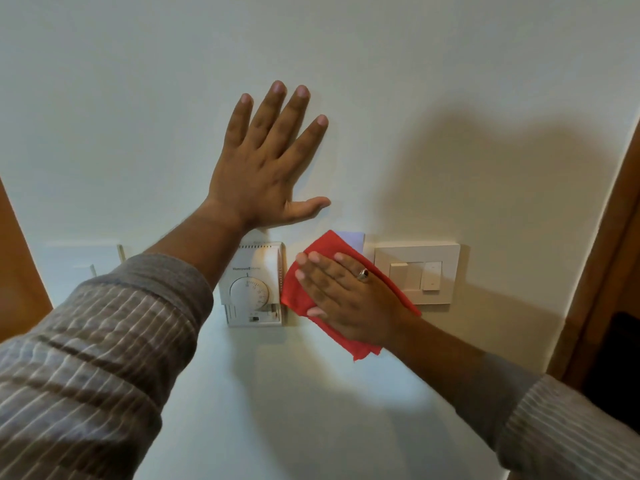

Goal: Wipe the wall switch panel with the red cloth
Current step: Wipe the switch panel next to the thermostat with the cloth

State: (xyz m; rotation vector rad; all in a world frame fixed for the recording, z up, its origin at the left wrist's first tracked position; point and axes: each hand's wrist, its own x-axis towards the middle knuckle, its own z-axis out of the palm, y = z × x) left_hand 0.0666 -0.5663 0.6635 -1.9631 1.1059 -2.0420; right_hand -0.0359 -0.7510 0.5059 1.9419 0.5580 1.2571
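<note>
My right hand presses flat on the red cloth against the wall, fingers pointing left. The cloth covers a white panel of which only the top corner shows. To its right is a white wall switch panel with two switches, uncovered. My left hand lies flat on the bare wall above, fingers spread, holding nothing.
A white dial thermostat is mounted just left of the cloth, under my left wrist. A wooden door frame runs down the right edge, and another wooden edge stands at the far left.
</note>
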